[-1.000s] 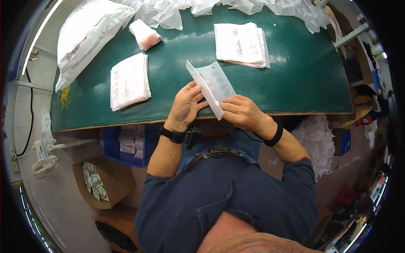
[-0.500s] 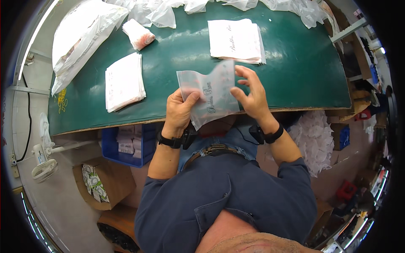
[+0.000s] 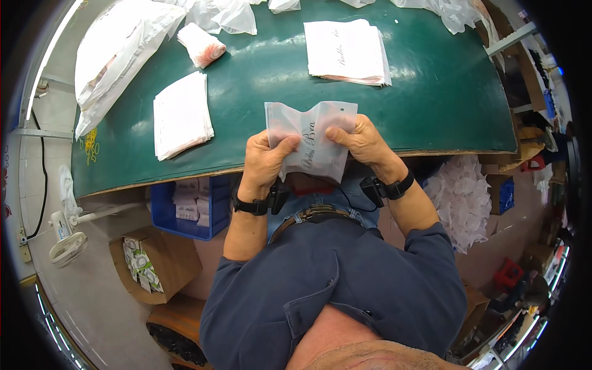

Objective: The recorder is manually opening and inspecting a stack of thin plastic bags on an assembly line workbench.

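Between my two hands is a frosted, see-through plastic bag (image 3: 313, 151) with dark script printed on it. My left hand (image 3: 266, 157) is closed on its left side, thumb on top. On the opposite side my right hand (image 3: 362, 143) pinches the bag, its thumb lying over the film and its fingers behind. The bag is held up above the near table edge and sags a little in the middle. To the left lies a stack of flat white bags (image 3: 182, 117). Farther off, to the right, rests another stack of printed bags (image 3: 345, 52).
The green table (image 3: 246, 80) also bears a rolled bundle of bags (image 3: 201, 46), a large white sack (image 3: 120, 58) and yellow rubber bands (image 3: 91, 145). Below its edge are a blue crate (image 3: 213, 227), a cardboard box (image 3: 176, 259), a small fan (image 3: 66, 246) and a heap of white bags (image 3: 461, 203).
My right hand, apart from the bag with fingers spread before, has come down and gripped its right side. The bag is now stretched between both hands; my left hand has kept its hold.
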The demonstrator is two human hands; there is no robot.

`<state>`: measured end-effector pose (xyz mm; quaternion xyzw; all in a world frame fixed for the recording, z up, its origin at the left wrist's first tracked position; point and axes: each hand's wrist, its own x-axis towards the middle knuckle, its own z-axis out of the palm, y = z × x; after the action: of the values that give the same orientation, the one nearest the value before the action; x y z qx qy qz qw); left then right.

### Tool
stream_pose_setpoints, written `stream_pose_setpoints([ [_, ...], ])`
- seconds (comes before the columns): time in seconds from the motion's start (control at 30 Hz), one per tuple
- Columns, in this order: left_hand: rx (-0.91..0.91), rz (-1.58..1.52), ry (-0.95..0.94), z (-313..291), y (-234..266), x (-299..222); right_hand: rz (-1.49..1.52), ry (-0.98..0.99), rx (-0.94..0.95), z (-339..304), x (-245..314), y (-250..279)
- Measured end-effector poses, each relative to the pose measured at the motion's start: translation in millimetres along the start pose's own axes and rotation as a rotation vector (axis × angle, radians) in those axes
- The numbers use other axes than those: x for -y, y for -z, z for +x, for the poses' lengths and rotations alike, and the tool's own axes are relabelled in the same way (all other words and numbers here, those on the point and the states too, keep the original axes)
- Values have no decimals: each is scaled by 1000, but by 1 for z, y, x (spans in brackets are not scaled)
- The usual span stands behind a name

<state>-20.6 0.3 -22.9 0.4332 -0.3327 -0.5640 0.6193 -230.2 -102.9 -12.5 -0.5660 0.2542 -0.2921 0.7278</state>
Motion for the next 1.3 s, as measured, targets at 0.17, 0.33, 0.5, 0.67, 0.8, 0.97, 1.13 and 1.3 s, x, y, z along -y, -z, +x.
stream_pose_setpoints([
  [0.17, -48, -19, 14, -2, -2, 2, 45, 50, -11, -2, -5, 3],
  [0.33, -83, 51, -47, 3, 0, 5, 78, -12, -52, -1, -10, 2],
  [0.5, 19, 70, -38, 12, 1, 6, 111, 52, -75, 0, -11, -4],
  [0.67, -347, 585, -559, 1, -27, -2, 22, 170, -253, 3, -14, -11],
  [0.8, -340, 900, -694, -8, -42, -6, -267, 349, -288, 5, -16, -18],
  [0.97, -197, 402, -297, -5, -40, 5, -530, 537, -196, 2, -13, -24],
  [1.13, -184, 309, -198, -8, -31, 10, -551, 554, -123, -1, -2, -24],
  [1.3, -291, 372, -332, -14, -28, 7, -289, 406, 65, -1, 7, -24],
])
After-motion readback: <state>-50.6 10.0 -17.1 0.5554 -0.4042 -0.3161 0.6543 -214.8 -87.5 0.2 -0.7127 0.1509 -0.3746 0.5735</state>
